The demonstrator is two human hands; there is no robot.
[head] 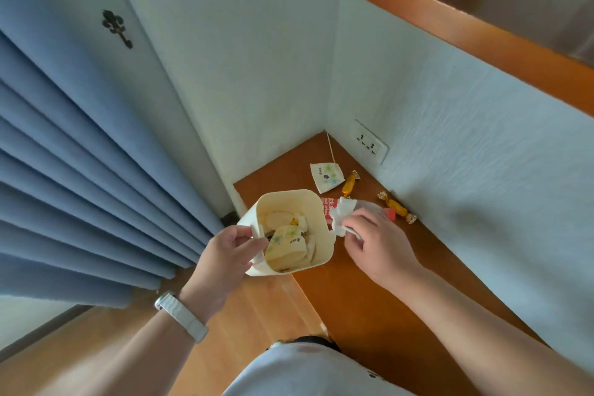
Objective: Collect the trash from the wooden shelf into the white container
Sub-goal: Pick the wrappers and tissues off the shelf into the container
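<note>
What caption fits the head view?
Left hand holds the bin while right hand brings tissue from the shelf.

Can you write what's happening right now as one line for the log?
left hand: holds white container | right hand: pinching crumpled tissue beside the rim | left on wooden shelf: paper packet, two candies, bottle, stick

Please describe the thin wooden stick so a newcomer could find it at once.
Find the wall socket above the shelf. Just left of it, in the far corner, the stick stands slanted behind a flowered wrapper. It alone is bare, pale and needle-thin.
</note>
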